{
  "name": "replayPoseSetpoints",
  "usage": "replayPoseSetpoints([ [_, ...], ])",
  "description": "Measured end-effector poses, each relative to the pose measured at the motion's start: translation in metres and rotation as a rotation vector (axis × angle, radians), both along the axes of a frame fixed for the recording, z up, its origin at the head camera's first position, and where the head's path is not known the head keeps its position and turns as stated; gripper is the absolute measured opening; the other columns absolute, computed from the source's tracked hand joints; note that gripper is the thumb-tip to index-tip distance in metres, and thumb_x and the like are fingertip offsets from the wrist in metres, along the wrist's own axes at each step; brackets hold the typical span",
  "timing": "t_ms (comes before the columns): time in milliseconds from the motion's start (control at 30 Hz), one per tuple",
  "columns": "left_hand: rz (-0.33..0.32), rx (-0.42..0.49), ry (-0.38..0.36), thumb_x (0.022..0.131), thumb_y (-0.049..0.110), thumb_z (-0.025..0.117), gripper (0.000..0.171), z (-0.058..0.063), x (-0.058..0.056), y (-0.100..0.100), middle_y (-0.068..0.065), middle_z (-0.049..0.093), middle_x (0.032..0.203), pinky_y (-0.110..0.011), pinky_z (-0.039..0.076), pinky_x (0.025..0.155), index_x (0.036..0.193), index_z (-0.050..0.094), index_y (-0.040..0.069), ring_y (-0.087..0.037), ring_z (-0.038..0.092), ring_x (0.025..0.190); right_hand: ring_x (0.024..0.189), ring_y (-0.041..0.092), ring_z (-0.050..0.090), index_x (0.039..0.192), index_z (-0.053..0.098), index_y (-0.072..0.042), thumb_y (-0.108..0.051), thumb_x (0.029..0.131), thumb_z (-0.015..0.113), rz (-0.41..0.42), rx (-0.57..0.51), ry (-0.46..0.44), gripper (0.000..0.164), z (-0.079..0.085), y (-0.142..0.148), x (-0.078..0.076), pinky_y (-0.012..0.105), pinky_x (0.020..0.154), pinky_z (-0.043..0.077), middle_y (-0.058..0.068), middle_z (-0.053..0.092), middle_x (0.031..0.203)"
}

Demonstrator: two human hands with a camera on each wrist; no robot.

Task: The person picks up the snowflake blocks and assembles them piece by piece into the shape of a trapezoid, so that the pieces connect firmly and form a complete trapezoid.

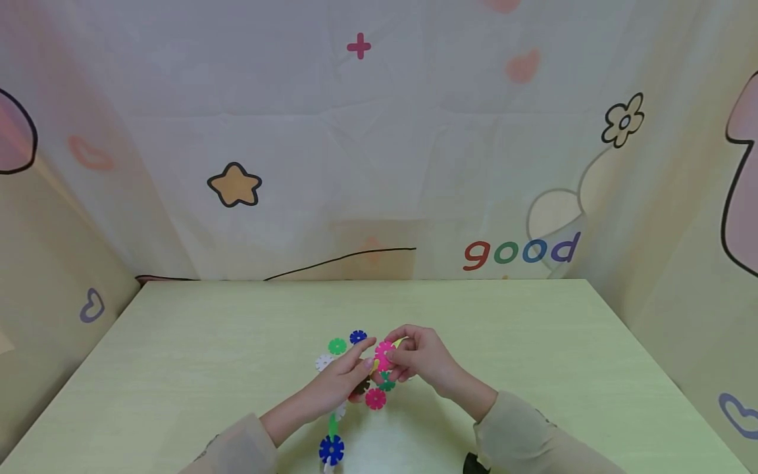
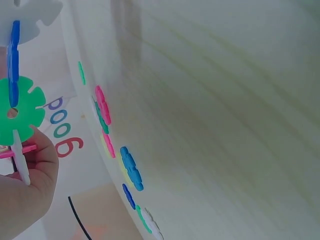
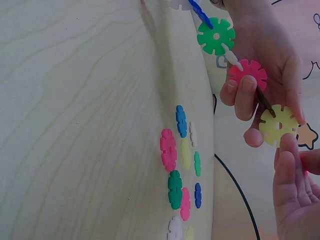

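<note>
Pushing straight works best while the left hand (image 1: 340,380) holds the chain (image 3: 226,40) and the right hand (image 1: 425,357) pinches the pink disc (image 1: 381,352).

Both forearms (image 1: 474,393) slant inward, the left grip (image 1: 342,377) and right grip (image 1: 428,359) close together, pinching.

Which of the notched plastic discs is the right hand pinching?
The upper bright pink round disc, which the right hand pinches in the head view; the lower pink disc lies on the pale table.
</note>
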State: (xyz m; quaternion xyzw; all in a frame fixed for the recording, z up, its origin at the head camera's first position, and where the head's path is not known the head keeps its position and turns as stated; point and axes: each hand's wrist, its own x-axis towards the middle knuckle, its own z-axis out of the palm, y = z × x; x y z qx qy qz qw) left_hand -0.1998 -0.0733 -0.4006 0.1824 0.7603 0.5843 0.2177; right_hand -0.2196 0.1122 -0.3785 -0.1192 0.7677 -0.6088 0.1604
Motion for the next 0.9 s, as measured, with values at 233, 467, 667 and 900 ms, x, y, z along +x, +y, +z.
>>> replayPoseSetpoints([
  [233,0.006,-0.013,-0.006,0.094,0.036,0.037,0.054,-0.0017,0.0006,0.0005,-0.015,0.059,0.101,-0.022,0.039,0.058,0.141,0.018,0.017,-0.017,0.047,0.066,0.055,0.015,0.062,0.105,0.053,0.005,-0.01,0.082,0.062,-0.002,0.021,0.034,0.029,-0.0024,0.0012,-0.0007,0.032,0.058,0.053,0.004,0.059,0.065],
  [467,0.005,-0.018,-0.006,0.094,0.035,0.037,0.054,-0.0025,0.0001,0.0015,-0.016,0.059,0.099,-0.021,0.04,0.057,0.141,0.019,0.015,-0.016,0.047,0.064,0.053,0.012,0.061,0.104,0.053,0.004,-0.009,0.082,0.061,-0.014,0.036,0.007,0.027,-0.0028,0.0006,-0.0008,0.032,0.058,0.053,0.003,0.058,0.064],
  [667,-0.018,-0.014,-0.007,0.094,0.037,0.035,0.054,0.0015,-0.0003,0.0028,-0.016,0.056,0.097,-0.021,0.037,0.056,0.141,0.019,0.015,-0.014,0.042,0.062,0.051,0.01,0.059,0.103,0.051,0.006,-0.008,0.082,0.061,0.013,0.005,-0.022,0.027,-0.0003,-0.0018,0.0004,0.031,0.056,0.053,0.002,0.059,0.063],
  [900,-0.026,0.008,-0.02,0.095,0.035,0.033,0.051,0.004,-0.0016,0.0036,-0.018,0.053,0.097,-0.02,0.033,0.053,0.141,0.021,0.016,-0.013,0.037,0.059,0.051,0.01,0.059,0.102,0.051,0.008,-0.008,0.082,0.061,0.036,-0.019,-0.052,0.027,0.0037,-0.0029,-0.0008,0.028,0.055,0.052,0.002,0.059,0.064],
])
